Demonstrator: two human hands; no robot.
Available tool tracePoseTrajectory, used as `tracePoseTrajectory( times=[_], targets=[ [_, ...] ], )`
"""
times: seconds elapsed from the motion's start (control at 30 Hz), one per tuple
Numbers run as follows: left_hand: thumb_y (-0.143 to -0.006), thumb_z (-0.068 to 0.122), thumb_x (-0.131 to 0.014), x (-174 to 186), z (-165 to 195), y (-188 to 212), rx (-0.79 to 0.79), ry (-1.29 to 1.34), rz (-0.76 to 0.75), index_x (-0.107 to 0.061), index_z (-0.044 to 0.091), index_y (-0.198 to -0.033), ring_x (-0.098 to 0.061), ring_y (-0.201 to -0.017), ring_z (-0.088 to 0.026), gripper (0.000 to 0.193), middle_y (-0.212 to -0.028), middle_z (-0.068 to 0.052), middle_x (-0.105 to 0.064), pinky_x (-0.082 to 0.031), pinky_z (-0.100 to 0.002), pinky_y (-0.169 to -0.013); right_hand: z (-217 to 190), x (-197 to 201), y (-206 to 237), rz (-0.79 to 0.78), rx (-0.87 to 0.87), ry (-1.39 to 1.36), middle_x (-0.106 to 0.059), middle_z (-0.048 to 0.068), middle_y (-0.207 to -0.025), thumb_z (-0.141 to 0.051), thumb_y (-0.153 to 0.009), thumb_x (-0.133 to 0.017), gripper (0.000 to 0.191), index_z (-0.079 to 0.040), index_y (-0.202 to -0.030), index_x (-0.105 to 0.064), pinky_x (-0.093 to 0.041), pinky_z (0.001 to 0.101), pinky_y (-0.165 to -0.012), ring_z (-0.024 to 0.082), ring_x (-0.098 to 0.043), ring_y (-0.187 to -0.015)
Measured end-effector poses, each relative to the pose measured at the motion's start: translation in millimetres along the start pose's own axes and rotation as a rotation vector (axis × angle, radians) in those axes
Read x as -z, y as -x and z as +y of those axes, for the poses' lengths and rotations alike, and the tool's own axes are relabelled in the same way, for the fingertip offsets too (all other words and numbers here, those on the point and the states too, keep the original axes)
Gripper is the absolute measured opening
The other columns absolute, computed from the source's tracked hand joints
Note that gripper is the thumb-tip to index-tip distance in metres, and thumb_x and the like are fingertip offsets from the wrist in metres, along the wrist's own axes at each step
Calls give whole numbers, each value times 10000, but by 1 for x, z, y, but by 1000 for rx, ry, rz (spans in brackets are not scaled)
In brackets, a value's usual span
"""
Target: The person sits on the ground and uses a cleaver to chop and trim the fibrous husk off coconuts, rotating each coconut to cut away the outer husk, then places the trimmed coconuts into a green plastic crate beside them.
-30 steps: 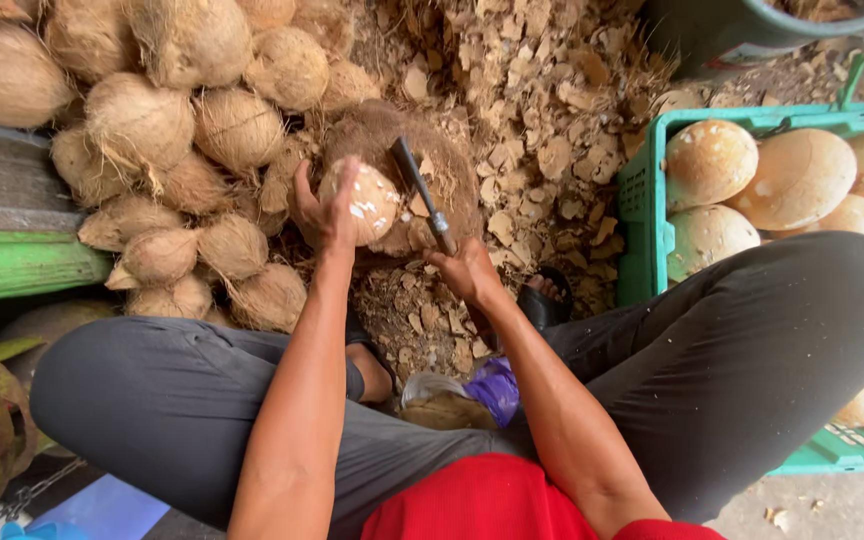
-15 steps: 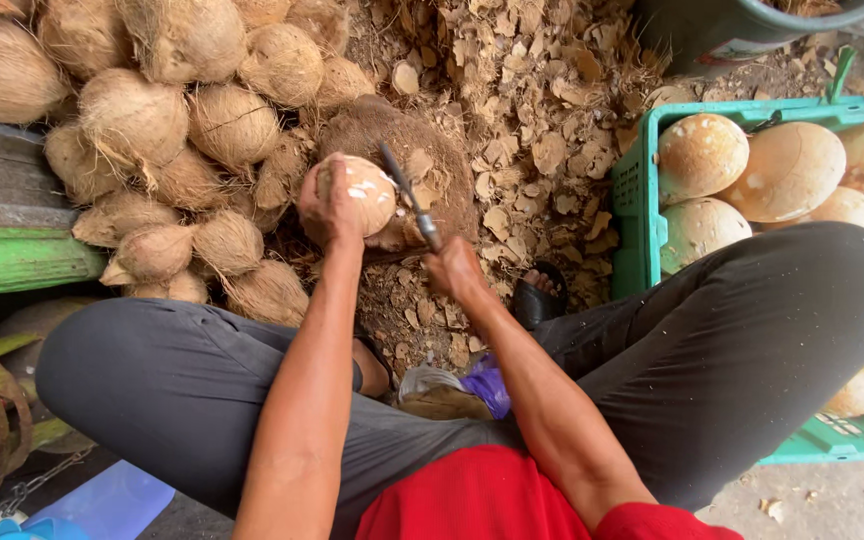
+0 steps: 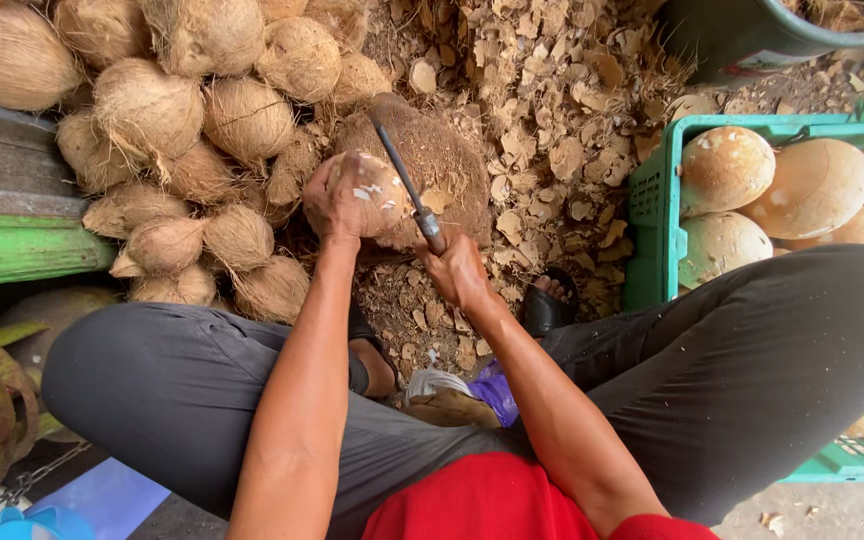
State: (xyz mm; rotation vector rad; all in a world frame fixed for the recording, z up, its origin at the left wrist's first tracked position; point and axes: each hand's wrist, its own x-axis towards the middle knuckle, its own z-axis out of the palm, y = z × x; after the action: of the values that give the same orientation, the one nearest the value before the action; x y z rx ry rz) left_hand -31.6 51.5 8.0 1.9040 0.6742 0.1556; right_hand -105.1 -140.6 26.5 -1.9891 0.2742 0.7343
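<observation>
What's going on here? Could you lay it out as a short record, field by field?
setting: a person sits with knees apart over ground littered with shell chips
left hand: left hand grips a partly peeled coconut, resting it on a brown stump
right hand: right hand holds a knife, blade laid against the coconut
left side: heap of fibrous coconuts
right side: green crate holding smooth peeled coconuts
top right: dark tub, only part in view

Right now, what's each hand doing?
Left hand: closed on the partly peeled coconut.
Right hand: closed on the knife handle.
</observation>
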Motion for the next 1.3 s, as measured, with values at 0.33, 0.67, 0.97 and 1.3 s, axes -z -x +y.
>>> tracePoseTrajectory(
  times=[0.33, 0.67, 0.97, 1.3],
  targets=[
    [-717, 673, -780, -15, 26, 28, 255, -58, 152, -623, 207, -1236, -640, -1083, -215, 715, -1209, -62, -652, -533, -410, -870, -1, -3, 5, -89, -113, -74, -495, -8, -539, -331, -982, -684, 388, -58, -737, -558, -373, 322, -363, 135, -457, -417],
    [-878, 647, -672, -11, -19, -11, -133, -295, 25, -717, 242, -1183, -676, -1007, -212, 509, -1156, -38, -707, -576, -414, -787, -25, 25, 27, 81, 334, -501, -514, -27, -557, -271, -998, -662, 363, -158, -686, -514, -401, 280, -385, 85, -472, -433],
    [-828, 659, -698, -9, -12, -1, -190, -290, 29, -727, 210, -1136, -641, -1031, -259, 545, -1129, -84, -692, -540, -461, -769, 4, -7, 2, -131, -66, -405, -487, 11, -543, -255, -984, -674, 344, -114, -708, -524, -337, 313, -371, 121, -410, -397],
    [-829, 671, -693, -2, -8, 4, -190, -254, 0, -743, 179, -1168, -623, -1137, -289, 599, -1190, -122, -689, -466, -502, -941, -6, 13, 13, 81, 303, -547, -538, -2, -578, -217, -984, -653, 265, -104, -763, -560, -452, 292, -361, 103, -494, -414]
  ],
)
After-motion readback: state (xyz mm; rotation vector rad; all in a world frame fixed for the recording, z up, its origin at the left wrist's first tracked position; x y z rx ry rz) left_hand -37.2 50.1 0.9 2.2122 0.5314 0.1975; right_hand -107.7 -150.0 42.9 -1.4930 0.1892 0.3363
